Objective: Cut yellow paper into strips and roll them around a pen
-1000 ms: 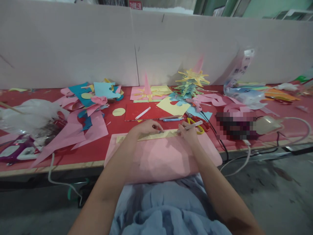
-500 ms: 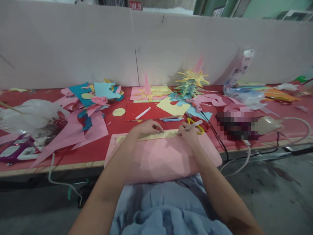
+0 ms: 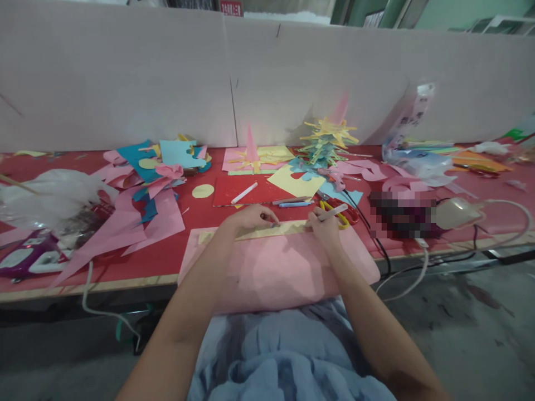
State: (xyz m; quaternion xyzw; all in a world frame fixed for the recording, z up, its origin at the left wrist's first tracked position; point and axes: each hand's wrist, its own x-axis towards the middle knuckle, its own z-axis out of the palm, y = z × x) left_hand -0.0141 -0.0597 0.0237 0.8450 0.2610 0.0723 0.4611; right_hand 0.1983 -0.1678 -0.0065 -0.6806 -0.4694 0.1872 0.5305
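A large pink sheet [image 3: 276,273] hangs over the table's front edge towards my lap. Along its far side lies a long pale yellow strip [image 3: 254,233]. My left hand [image 3: 253,216] holds the strip down, its fingers bent and the fingertips on it; part of the strip is hidden under the hand. Gripped in my right hand [image 3: 325,225] is a white pen [image 3: 335,211], slanting up to the right, with its tip end by the strip's right part. Scissors with yellow handles [image 3: 343,220] lie just beyond that hand.
Beyond the hands lie pens [image 3: 295,204], a red sheet [image 3: 225,191] and a pink glue gun [image 3: 334,178]. A layered paper tree [image 3: 328,139] stands behind. Paper scraps [image 3: 159,214] and a purple iron-like tool [image 3: 33,256] are left; cables [image 3: 376,234] run right.
My right hand and the pen have shifted very slightly to the right. The left hand stays in place on the strip.
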